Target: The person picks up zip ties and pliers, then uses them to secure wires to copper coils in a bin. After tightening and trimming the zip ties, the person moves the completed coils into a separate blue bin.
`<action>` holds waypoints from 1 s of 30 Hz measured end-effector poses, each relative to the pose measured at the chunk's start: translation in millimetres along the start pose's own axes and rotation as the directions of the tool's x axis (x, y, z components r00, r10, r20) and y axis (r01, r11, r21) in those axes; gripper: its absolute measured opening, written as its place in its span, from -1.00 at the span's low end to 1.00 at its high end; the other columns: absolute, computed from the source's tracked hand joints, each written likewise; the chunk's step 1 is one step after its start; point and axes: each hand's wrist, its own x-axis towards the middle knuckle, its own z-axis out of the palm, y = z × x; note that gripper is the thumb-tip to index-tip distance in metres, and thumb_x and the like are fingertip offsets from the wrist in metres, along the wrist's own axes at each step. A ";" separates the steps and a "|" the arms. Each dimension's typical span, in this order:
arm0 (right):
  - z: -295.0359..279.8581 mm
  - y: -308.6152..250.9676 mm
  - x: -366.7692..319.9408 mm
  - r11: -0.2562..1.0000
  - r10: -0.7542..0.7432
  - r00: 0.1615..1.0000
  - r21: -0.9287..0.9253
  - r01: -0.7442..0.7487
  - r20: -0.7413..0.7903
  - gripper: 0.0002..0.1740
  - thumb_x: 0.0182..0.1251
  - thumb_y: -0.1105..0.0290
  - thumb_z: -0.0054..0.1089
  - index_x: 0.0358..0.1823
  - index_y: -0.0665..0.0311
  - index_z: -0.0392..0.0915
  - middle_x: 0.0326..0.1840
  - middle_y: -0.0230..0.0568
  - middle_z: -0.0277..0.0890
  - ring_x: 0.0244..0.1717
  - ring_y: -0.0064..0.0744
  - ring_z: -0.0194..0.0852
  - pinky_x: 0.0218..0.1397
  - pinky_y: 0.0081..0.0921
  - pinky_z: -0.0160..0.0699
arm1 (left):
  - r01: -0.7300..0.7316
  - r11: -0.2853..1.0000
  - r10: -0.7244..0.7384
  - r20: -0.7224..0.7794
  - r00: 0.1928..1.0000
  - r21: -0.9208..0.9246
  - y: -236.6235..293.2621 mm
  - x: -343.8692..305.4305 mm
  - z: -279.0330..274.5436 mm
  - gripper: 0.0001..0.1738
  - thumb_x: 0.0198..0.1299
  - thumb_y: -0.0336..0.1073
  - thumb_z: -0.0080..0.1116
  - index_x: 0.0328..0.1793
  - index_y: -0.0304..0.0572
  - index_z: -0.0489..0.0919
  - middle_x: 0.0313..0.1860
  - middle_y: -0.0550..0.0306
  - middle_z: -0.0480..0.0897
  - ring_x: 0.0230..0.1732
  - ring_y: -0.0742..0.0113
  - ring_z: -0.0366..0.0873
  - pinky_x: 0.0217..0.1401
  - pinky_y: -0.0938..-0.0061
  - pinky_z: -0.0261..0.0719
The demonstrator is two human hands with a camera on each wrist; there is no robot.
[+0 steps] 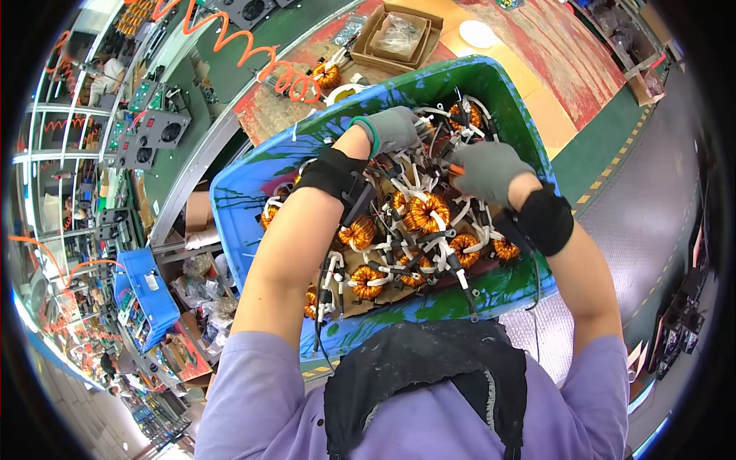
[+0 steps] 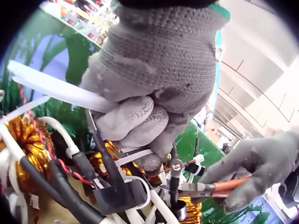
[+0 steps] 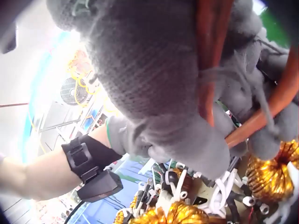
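Both hands wear grey gloves over a blue bin point(image 1: 230, 201) of copper-wound coils point(image 1: 426, 212) with white and black leads. My left hand point(image 1: 396, 130) has its fingers curled round a white strip point(image 2: 60, 88) and leads in the left wrist view; a black block point(image 2: 120, 197) hangs just below it. My right hand point(image 1: 491, 170) grips orange-handled pliers point(image 2: 229, 185). The plier jaws are at a lead terminal beside the left hand's fingers. In the right wrist view the two orange handles point(image 3: 212, 56) stand spread apart, with the fingers round them.
Behind the bin, a red worn bench holds a cardboard box point(image 1: 397, 37) and a loose coil point(image 1: 326, 74). A coiled orange air hose point(image 1: 295, 80) hangs at the bin's back left. Another blue bin point(image 1: 146, 295) stands at the far left. Coils and tangled leads surround both hands.
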 end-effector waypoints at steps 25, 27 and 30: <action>32.9 -40.7 -61.7 0.930 -0.273 0.818 0.077 0.358 -0.506 -0.66 0.12 0.28 0.27 -0.05 0.15 0.55 -0.34 -0.13 0.57 -0.29 -0.03 0.58 -0.22 -0.20 0.55 | 0.115 0.483 -0.641 -0.260 0.722 -0.868 -30.2 -233.3 -34.0 -0.77 0.28 -0.41 0.02 -0.01 -0.26 0.61 -0.23 0.14 0.63 -0.44 0.56 0.45 -0.44 0.65 0.41; 33.6 -68.6 -47.1 0.909 -0.404 0.821 -0.079 0.409 -0.404 -0.67 0.13 0.21 0.24 -0.08 0.11 0.52 -0.43 -0.12 0.49 -0.31 -0.08 0.56 -0.25 -0.18 0.51 | 0.137 0.500 -0.619 -0.242 0.747 -0.855 -41.3 -231.0 -0.4 -0.77 0.26 -0.41 0.01 -0.01 -0.24 0.60 -0.28 0.20 0.62 -0.43 0.56 0.46 -0.44 0.63 0.40; 37.4 -106.6 -18.9 0.898 -0.376 0.899 -0.327 0.293 -0.226 -0.70 0.13 0.25 0.20 -0.09 0.12 0.54 -0.32 -0.17 0.57 -0.21 -0.09 0.59 -0.12 -0.16 0.49 | 0.147 0.577 -0.537 -0.238 0.809 -0.803 -23.7 -213.1 36.2 -0.74 0.23 -0.41 0.02 0.02 -0.13 0.61 -0.33 0.15 0.67 -0.31 0.33 0.62 -0.34 0.49 0.53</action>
